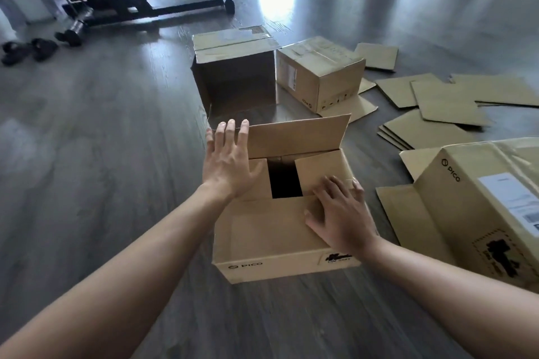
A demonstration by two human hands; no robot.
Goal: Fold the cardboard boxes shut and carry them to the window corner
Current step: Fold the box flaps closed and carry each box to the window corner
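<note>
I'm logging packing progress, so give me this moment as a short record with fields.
box in hand: near box, far flap up, side flaps down, dark gap between them
left hand: flat, at the far flap's left end
right hand: flat on the right flap
other boxes: two behind, one at right
floor: loose flat cardboard sheets

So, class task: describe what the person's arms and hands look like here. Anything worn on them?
Both forearms are bare as far as the frame shows: no sleeves in view. The left hand and right hand wear no gloves, and no rings, watch or wristbands are visible. No markings show on either arm.
</note>
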